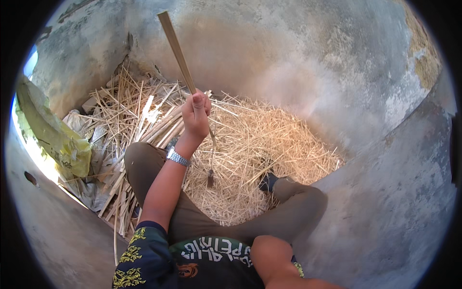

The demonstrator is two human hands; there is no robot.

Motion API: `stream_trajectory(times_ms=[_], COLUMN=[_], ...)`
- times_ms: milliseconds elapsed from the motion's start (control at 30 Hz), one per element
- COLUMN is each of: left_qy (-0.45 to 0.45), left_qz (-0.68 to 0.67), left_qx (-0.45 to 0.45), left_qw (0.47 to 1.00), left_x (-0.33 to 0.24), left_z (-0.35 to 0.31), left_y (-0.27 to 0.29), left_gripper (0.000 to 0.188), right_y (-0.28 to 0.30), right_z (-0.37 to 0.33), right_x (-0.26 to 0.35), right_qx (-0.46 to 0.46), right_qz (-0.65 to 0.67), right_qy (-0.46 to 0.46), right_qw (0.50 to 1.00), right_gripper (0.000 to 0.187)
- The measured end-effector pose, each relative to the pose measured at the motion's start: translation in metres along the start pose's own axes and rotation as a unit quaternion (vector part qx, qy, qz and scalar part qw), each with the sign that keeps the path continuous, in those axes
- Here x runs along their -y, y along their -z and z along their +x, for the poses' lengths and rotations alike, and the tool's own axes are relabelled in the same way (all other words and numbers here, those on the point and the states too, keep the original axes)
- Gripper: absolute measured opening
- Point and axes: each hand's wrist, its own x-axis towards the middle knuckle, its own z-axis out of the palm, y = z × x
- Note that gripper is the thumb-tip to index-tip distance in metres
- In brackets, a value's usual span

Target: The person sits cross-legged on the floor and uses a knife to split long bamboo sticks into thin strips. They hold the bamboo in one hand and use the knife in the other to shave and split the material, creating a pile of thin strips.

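Note:
My left hand, raised in front of me with a metal-banded watch on its wrist, is closed around a long, flat bamboo strip. The strip rises from my fist and leans to the left at its top. Below the fist a thin piece runs down toward a small tool with a brown handle; I cannot tell whether the two are joined or whether my hand holds it. My right upper arm shows at the lower edge and runs off toward the lower right, with the right hand out of view.
Pale shavings cover the floor between and beyond my bent legs. Split bamboo strips lie heaped at the left, beside a yellowish plastic sack. A grey plastered wall curves around the far side, and another wall surface stands close on my right.

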Motion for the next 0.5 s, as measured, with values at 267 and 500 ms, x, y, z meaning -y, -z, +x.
stream_trajectory(times_ms=[267,500], left_qy=[-0.006,0.007], left_qz=[-0.038,-0.032], left_qx=[-0.003,-0.011], left_qw=[0.999,0.999], left_x=[0.008,0.008], left_z=[-0.006,-0.007], left_y=[-0.014,-0.009], left_gripper=[0.044,0.042], right_y=[0.009,0.026], right_z=[0.009,0.028], right_x=[-0.006,-0.039], right_qx=[-0.020,-0.109], right_qz=[0.035,0.216], right_qy=[-0.044,-0.453], right_qw=[0.998,0.858], right_gripper=[0.090,0.079])
